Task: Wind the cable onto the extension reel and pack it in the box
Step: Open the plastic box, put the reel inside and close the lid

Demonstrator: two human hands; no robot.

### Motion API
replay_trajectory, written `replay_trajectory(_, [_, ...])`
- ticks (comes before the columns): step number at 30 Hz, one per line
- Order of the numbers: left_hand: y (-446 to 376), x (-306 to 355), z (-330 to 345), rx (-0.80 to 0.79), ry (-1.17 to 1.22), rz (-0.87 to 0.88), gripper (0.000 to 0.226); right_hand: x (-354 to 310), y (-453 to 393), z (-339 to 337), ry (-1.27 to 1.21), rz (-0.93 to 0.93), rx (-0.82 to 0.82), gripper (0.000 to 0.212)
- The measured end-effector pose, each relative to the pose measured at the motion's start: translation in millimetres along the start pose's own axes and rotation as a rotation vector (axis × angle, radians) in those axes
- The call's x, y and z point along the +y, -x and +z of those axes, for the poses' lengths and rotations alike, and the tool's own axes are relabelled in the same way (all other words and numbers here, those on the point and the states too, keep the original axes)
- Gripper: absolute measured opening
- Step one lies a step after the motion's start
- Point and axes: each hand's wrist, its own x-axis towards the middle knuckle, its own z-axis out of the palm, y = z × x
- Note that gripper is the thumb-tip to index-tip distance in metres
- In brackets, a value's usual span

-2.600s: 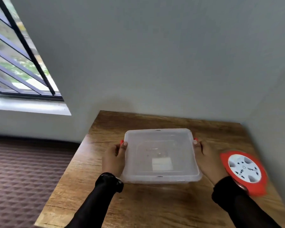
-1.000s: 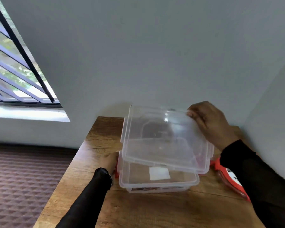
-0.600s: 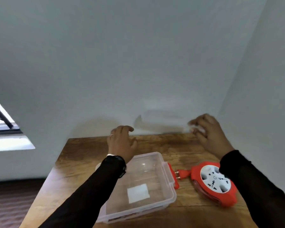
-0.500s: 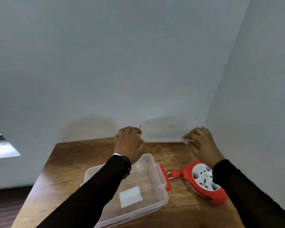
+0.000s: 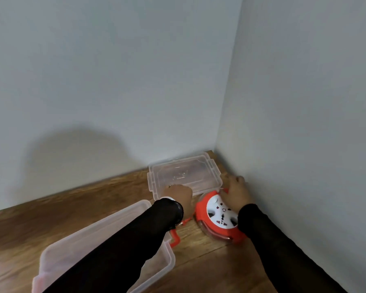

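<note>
The red extension reel (image 5: 218,218) with a white socket face lies flat on the wooden table (image 5: 93,199) near the right wall. My right hand (image 5: 235,192) lies over its far edge, fingers curled around the rim. My left hand (image 5: 181,196) is just left of the reel, fingers bent down and hidden. A thin red cable (image 5: 186,220) runs from the reel under my left wrist. The clear plastic box (image 5: 169,263) stands open at the lower left, mostly hidden by my left sleeve; its red latch (image 5: 174,238) shows.
The clear lid (image 5: 184,173) lies flat in the back corner, against both grey walls, just behind my hands. The right wall runs close beside the reel. Bare wood stretches left of the lid and behind the box.
The lid has been lifted off the box and laid flat in the back corner. Both hands have left it and come down to the reel.
</note>
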Motion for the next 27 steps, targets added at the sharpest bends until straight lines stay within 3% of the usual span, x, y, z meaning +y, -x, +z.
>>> replay_trajectory(2, [-11,6,12,-0.168,-0.050,-0.015,0.032,15,12,-11,-0.137,0.164,-0.135,0.051])
replay_trajectory(4, [-16,12,17,-0.315,-0.035,-0.045,0.037,26,24,-18,-0.285,0.286,-0.233,0.073])
replay_trajectory(6, [-20,22,17,-0.373,0.074,-0.094,0.029,32,32,-18,-0.351,0.356,-0.260,0.085])
replay_trajectory(8, [-22,35,15,-0.425,0.330,-0.172,0.019,36,36,-15,-0.513,0.423,-0.284,0.079])
replay_trajectory(11, [-19,51,8,-0.478,0.489,-0.196,0.005,40,49,-14,-0.831,0.445,-0.304,0.060])
replay_trajectory(16, [1,51,-22,-0.254,0.563,-0.124,0.014,32,69,-50,-0.980,0.283,-0.114,0.059])
replay_trajectory(18, [20,44,-48,-0.147,0.602,-0.053,0.024,12,72,-78,-1.014,0.155,-0.012,0.067])
replay_trajectory(21, [59,16,-84,0.084,0.720,-0.005,0.016,-39,75,-117,-0.998,-0.101,0.066,0.073])
replay_trajectory(25, [123,-40,-96,0.205,1.048,-0.067,0.007,-111,79,-114,-0.965,-0.328,-0.071,0.060])
replay_trajectory(27, [153,-74,-84,0.225,1.162,-0.191,0.022,-144,82,-86,-0.962,-0.405,-0.201,0.053])
